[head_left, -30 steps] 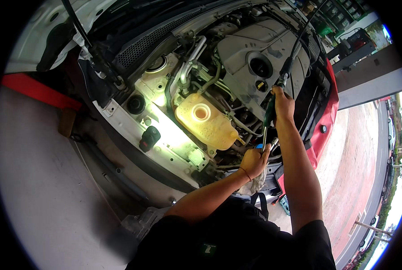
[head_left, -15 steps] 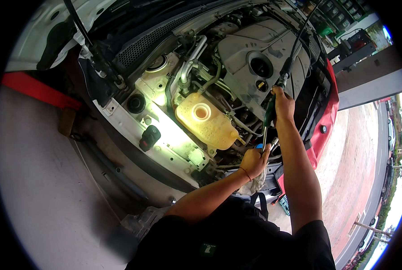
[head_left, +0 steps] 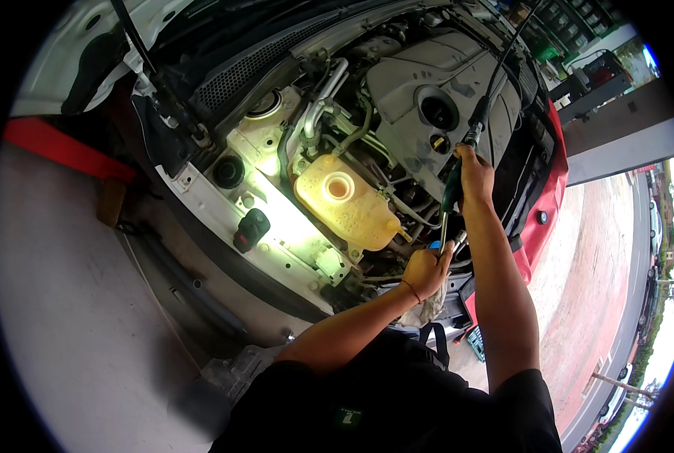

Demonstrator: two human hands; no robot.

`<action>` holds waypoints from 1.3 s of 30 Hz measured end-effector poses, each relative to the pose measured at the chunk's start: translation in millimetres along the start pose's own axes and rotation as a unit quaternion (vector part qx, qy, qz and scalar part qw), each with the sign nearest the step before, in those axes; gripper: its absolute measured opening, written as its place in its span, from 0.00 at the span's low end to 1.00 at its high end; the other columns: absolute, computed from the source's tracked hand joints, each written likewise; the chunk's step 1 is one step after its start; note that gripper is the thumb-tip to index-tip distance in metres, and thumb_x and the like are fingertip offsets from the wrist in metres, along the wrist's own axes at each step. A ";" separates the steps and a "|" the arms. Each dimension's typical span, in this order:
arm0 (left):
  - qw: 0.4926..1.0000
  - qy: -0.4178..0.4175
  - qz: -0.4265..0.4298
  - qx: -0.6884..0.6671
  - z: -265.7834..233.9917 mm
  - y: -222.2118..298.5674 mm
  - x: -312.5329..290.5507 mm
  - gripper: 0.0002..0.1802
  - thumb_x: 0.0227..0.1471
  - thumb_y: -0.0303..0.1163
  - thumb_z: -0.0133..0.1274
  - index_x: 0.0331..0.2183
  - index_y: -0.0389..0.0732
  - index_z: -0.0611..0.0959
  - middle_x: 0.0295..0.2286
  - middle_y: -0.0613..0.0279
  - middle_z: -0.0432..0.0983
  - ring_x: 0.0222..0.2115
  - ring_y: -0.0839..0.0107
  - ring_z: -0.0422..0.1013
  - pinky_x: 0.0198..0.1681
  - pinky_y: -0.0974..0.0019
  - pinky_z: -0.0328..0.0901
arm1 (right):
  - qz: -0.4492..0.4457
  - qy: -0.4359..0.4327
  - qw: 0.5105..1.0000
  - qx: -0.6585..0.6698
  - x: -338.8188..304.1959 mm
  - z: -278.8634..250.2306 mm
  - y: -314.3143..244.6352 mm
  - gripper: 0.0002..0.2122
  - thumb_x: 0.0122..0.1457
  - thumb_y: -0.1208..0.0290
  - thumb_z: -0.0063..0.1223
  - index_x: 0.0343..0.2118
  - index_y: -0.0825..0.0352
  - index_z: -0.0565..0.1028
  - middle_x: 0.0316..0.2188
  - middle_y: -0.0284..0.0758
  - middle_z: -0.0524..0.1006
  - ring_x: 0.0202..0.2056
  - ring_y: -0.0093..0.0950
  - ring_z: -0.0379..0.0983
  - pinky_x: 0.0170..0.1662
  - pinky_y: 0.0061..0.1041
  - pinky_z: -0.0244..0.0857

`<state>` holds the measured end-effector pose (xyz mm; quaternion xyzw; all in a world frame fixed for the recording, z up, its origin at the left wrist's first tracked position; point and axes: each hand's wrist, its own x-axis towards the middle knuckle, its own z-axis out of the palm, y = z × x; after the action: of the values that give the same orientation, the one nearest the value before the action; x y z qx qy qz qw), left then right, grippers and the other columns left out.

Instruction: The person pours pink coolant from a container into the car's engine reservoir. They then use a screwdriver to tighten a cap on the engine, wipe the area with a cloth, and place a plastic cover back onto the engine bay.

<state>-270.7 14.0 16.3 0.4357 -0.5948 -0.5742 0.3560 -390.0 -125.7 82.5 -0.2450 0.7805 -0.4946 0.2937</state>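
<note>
My right hand (head_left: pixel 477 180) is wrapped round the green handle of an air blow gun (head_left: pixel 451 187). A black hose (head_left: pixel 481 112) runs up from its metal coupling to the upper right. Lower down, my left hand (head_left: pixel 426 273) is closed on the gun's thin metal tube, whose far end I cannot see. A pale rag (head_left: pixel 430 305) hangs beneath the left hand, and a small blue part (head_left: pixel 434 245) shows beside its fingers. Left of my hands sits a yellowish coolant tank (head_left: pixel 361 220) with an uncapped round neck. A grey engine cover (head_left: pixel 397 87) lies beyond them.
A small black device (head_left: pixel 252 231) with a red spot rests on the brightly lit white fender edge (head_left: pixel 292 260). Red covering (head_left: pixel 542 234) drapes the car's front. A hood strut (head_left: pixel 132 38) rises at upper left. A teal tool case (head_left: pixel 476 344) lies below the front end.
</note>
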 end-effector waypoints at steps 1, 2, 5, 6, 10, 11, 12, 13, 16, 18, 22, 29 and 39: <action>1.000 0.002 0.001 -0.004 0.2 -0.8 -0.1 0.35 0.62 0.51 0.42 0.13 0.34 0.73 0.12 0.42 0.67 0.15 0.43 0.66 0.18 0.50 0.56 | 0.001 0.001 1.000 -0.003 -0.4 0.4 -0.7 0.16 0.51 0.58 0.57 0.28 0.71 0.77 0.19 0.28 0.70 0.19 0.21 0.63 0.24 0.23 0.56; 1.000 0.004 0.002 -0.007 0.3 -1.3 -0.1 0.34 0.62 0.50 0.43 0.13 0.34 0.73 0.12 0.42 0.67 0.15 0.43 0.65 0.17 0.51 0.55 | 0.001 0.003 1.000 -0.006 -0.9 0.8 -1.3 0.16 0.51 0.58 0.57 0.28 0.70 0.77 0.19 0.28 0.69 0.19 0.21 0.63 0.24 0.23 0.56; 1.000 0.002 -0.001 -0.008 0.0 -1.5 0.0 0.34 0.62 0.50 0.43 0.13 0.34 0.73 0.12 0.42 0.67 0.15 0.43 0.65 0.17 0.51 0.55 | 0.000 0.005 1.000 -0.003 -2.5 2.0 -2.2 0.16 0.51 0.59 0.57 0.28 0.70 0.77 0.19 0.29 0.69 0.19 0.21 0.63 0.24 0.23 0.56; 1.000 0.004 0.000 -0.008 -0.1 -1.2 0.0 0.34 0.62 0.50 0.43 0.13 0.34 0.73 0.12 0.42 0.67 0.15 0.43 0.65 0.17 0.51 0.55 | 0.001 0.003 1.000 -0.001 -3.6 2.3 -3.2 0.16 0.51 0.59 0.57 0.28 0.71 0.77 0.19 0.29 0.69 0.19 0.21 0.63 0.24 0.23 0.56; 1.000 0.011 0.007 -0.009 -0.1 -0.9 -0.1 0.34 0.62 0.50 0.43 0.13 0.34 0.73 0.12 0.42 0.67 0.15 0.43 0.65 0.17 0.51 0.55 | 0.007 -0.002 1.000 0.003 -7.1 1.8 -6.9 0.16 0.51 0.59 0.57 0.29 0.71 0.77 0.19 0.29 0.70 0.19 0.21 0.63 0.24 0.23 0.56; 1.000 0.013 0.010 -0.010 0.1 -1.4 0.0 0.34 0.62 0.50 0.43 0.13 0.34 0.73 0.12 0.42 0.67 0.15 0.43 0.65 0.17 0.51 0.55 | 0.009 -0.003 1.000 0.003 -7.2 1.7 -7.3 0.16 0.51 0.59 0.57 0.29 0.71 0.77 0.19 0.29 0.70 0.19 0.21 0.64 0.24 0.23 0.56; 1.000 0.012 0.009 -0.009 0.1 -1.7 0.0 0.34 0.62 0.50 0.43 0.13 0.34 0.73 0.12 0.42 0.67 0.15 0.43 0.65 0.17 0.51 0.55 | 0.008 -0.003 1.000 0.003 -6.3 1.7 -6.4 0.16 0.51 0.59 0.57 0.29 0.71 0.77 0.19 0.29 0.70 0.19 0.21 0.64 0.24 0.23 0.56; 1.000 0.010 0.009 -0.007 0.3 -2.0 -0.2 0.34 0.62 0.49 0.43 0.13 0.34 0.73 0.12 0.42 0.67 0.15 0.43 0.65 0.17 0.51 0.55 | 0.007 -0.003 1.000 0.003 -5.0 1.4 -5.1 0.16 0.51 0.59 0.57 0.29 0.71 0.78 0.19 0.29 0.70 0.19 0.21 0.64 0.24 0.23 0.56; 1.000 0.017 0.017 -0.007 1.6 -3.3 0.2 0.34 0.62 0.49 0.44 0.13 0.34 0.73 0.12 0.42 0.67 0.15 0.43 0.65 0.17 0.52 0.55 | 0.008 0.000 1.000 0.001 -5.2 1.0 -5.5 0.16 0.51 0.59 0.57 0.29 0.72 0.78 0.19 0.29 0.70 0.20 0.21 0.64 0.24 0.23 0.57; 0.999 0.024 0.023 -0.007 1.9 -3.7 0.4 0.34 0.62 0.49 0.44 0.13 0.34 0.73 0.12 0.43 0.67 0.14 0.44 0.65 0.17 0.52 0.55 | 0.008 0.001 1.000 0.000 -4.9 1.4 -5.5 0.16 0.51 0.59 0.57 0.30 0.72 0.78 0.20 0.29 0.71 0.20 0.21 0.64 0.24 0.23 0.57; 1.000 0.005 0.004 0.003 -1.7 2.7 1.1 0.34 0.62 0.50 0.42 0.13 0.34 0.73 0.13 0.41 0.68 0.16 0.42 0.67 0.19 0.50 0.58 | 0.010 -0.001 1.000 -0.001 0.7 0.5 -2.0 0.16 0.51 0.59 0.57 0.30 0.72 0.78 0.20 0.29 0.71 0.20 0.21 0.64 0.24 0.22 0.57; 0.999 0.023 0.028 -0.010 1.7 -1.0 1.8 0.33 0.62 0.49 0.44 0.14 0.34 0.73 0.12 0.43 0.67 0.14 0.44 0.65 0.17 0.52 0.55 | 0.014 -0.007 1.000 0.003 0.7 0.5 -2.4 0.16 0.51 0.59 0.58 0.29 0.71 0.78 0.20 0.29 0.71 0.20 0.21 0.65 0.24 0.22 0.57; 1.000 0.018 0.024 -0.006 0.7 -0.6 1.6 0.32 0.62 0.49 0.44 0.14 0.34 0.74 0.13 0.43 0.67 0.15 0.44 0.65 0.17 0.52 0.56 | 0.015 -0.016 1.000 0.018 -0.9 0.3 -2.8 0.15 0.52 0.59 0.58 0.30 0.71 0.78 0.21 0.28 0.71 0.20 0.20 0.64 0.25 0.22 0.57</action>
<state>-271.9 12.8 15.5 0.4294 -0.5950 -0.5611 0.3830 -388.9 -126.4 85.2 -0.2362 0.7703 -0.4996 0.3181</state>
